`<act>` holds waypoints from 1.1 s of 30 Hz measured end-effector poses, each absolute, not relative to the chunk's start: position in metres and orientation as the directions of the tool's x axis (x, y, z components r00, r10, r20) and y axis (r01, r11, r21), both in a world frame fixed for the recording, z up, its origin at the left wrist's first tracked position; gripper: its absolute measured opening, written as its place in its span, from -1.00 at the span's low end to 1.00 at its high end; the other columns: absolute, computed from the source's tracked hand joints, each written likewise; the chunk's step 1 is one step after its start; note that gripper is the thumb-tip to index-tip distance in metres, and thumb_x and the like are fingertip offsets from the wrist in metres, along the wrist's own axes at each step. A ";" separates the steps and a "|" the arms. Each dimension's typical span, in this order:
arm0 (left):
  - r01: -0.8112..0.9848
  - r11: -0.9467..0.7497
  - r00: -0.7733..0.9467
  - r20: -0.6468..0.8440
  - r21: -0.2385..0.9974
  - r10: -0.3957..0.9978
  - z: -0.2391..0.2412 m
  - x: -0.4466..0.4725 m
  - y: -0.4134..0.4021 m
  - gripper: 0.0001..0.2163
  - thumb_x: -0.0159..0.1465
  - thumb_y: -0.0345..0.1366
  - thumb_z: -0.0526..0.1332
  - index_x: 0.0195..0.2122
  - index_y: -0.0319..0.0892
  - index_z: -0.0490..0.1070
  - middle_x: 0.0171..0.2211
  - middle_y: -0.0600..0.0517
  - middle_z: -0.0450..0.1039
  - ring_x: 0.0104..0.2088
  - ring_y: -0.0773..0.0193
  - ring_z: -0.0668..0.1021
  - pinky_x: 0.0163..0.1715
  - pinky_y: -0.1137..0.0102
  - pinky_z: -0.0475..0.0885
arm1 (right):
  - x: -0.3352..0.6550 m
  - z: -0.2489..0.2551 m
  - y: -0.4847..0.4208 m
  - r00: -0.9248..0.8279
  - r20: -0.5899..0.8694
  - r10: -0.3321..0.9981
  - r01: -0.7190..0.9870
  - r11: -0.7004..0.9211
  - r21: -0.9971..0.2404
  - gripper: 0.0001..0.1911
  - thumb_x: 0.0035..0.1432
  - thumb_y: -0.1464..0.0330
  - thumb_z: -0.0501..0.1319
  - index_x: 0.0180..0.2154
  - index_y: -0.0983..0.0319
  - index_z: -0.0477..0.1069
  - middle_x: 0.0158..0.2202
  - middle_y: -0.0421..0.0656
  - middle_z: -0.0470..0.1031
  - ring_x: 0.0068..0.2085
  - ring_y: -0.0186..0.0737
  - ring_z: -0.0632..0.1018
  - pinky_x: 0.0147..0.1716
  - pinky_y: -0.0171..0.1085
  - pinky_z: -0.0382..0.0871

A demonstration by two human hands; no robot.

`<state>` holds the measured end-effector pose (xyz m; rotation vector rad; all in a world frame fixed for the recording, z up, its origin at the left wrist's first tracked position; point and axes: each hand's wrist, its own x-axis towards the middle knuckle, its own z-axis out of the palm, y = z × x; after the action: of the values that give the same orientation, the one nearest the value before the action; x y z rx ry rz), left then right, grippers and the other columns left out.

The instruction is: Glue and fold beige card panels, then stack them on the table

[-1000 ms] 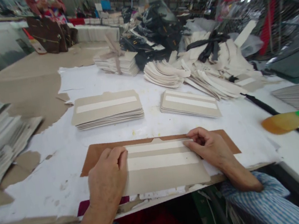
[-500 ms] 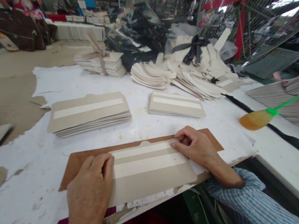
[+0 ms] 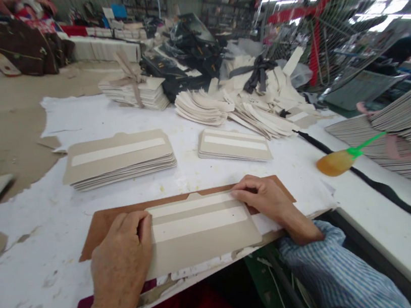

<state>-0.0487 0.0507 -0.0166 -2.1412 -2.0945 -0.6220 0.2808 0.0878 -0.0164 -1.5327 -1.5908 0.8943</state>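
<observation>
At the near edge of the worktop [image 3: 182,181], a beige panel [image 3: 206,243] partly covers a brown board [image 3: 98,224]. Left hand [image 3: 122,252]: fingers narrowly closed on the panel's left edge. Right hand [image 3: 263,197]: fingers pinching its upper right corner. Brown bag [image 3: 20,45] at rear left, contents hidden. Both hands palm-down.

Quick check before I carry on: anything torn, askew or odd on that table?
Yes: the white paper covering has a ragged, torn left edge and grey smudges. Farther back, the cream strips lie in a loose jumble. The beige panel between the left hand and right hand shows no obvious damage.
</observation>
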 end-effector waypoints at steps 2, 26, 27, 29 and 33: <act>0.964 -0.111 -0.013 0.461 0.241 0.887 -0.017 -0.049 0.049 -0.78 0.47 -0.24 0.10 -0.20 -0.14 0.53 -0.25 -0.02 0.61 -0.30 0.11 0.63 -0.43 0.30 0.37 | 0.290 -0.012 0.085 0.160 0.024 0.987 0.256 -0.018 -0.967 -0.71 0.15 0.09 0.40 -0.32 0.18 0.64 -0.54 -0.26 0.41 -0.55 -0.36 0.33 -0.54 -0.34 0.14; 0.798 -0.599 0.497 0.482 0.073 0.721 -0.019 -0.036 0.050 -0.72 0.50 -0.20 0.10 0.02 -0.20 0.54 0.00 -0.13 0.61 0.00 -0.03 0.59 -0.04 0.06 0.50 | 0.269 -0.029 0.049 -0.321 0.551 0.770 0.817 0.520 -0.251 -0.75 0.49 0.40 0.15 -0.07 0.34 0.61 -0.19 0.03 0.54 -0.16 -0.06 0.49 -0.15 -0.05 0.50; 0.802 -0.594 0.497 0.480 0.063 0.722 -0.019 -0.036 0.050 -0.71 0.51 -0.19 0.08 0.02 -0.20 0.54 0.00 -0.13 0.62 0.00 -0.03 0.59 -0.05 0.06 0.50 | 0.269 -0.029 0.049 -0.319 0.546 0.775 0.818 0.516 -0.254 -0.75 0.49 0.40 0.15 -0.06 0.33 0.61 -0.19 0.03 0.54 -0.16 -0.06 0.49 -0.14 -0.05 0.50; 0.812 -0.581 0.491 0.476 0.054 0.730 -0.019 -0.036 0.050 -0.70 0.51 -0.18 0.07 0.02 -0.20 0.54 0.00 -0.13 0.62 0.01 -0.03 0.60 -0.03 0.07 0.50 | 0.268 -0.029 0.048 -0.319 0.533 0.784 0.820 0.510 -0.260 -0.75 0.49 0.39 0.14 -0.06 0.31 0.61 -0.18 0.03 0.55 -0.15 -0.06 0.49 -0.13 -0.04 0.51; 0.813 -0.581 0.493 0.482 0.040 0.724 -0.018 -0.036 0.050 -0.70 0.51 -0.20 0.08 0.00 -0.23 0.55 -0.01 -0.13 0.63 0.02 -0.04 0.59 -0.03 0.06 0.52 | 0.268 -0.028 0.048 -0.314 0.518 0.795 0.824 0.500 -0.267 -0.73 0.50 0.37 0.13 -0.05 0.26 0.62 -0.18 0.01 0.55 -0.15 -0.06 0.50 -0.13 -0.04 0.51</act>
<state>-0.0359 0.0496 -0.0184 -2.5432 -1.3253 -0.6824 0.2678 0.0477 -0.0277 -1.3228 -2.1454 -0.0627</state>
